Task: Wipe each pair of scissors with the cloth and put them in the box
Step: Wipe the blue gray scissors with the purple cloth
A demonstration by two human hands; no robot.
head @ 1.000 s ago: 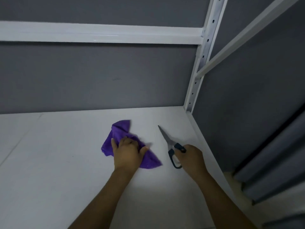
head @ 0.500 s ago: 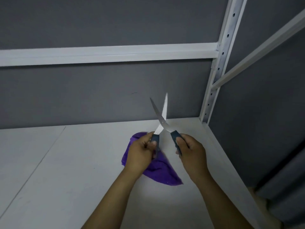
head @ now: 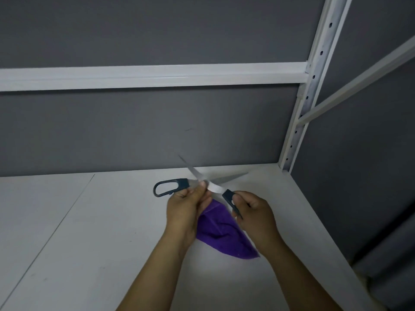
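Scissors [head: 208,184] hung splayed open above the desk [head: 89,243]; my left hand [head: 186,212] pinched the pivot, my right hand [head: 253,212] gripped a handle. I judged the cloth [head: 224,239] below should wipe spine-side, fingers off the edges.

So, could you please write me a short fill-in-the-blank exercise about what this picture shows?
1. The blades of the scissors are ____, not closed.
2. The cloth is ____ in colour.
3. The right hand grips one dark ____ of the scissors.

Missing words: open; purple; handle.
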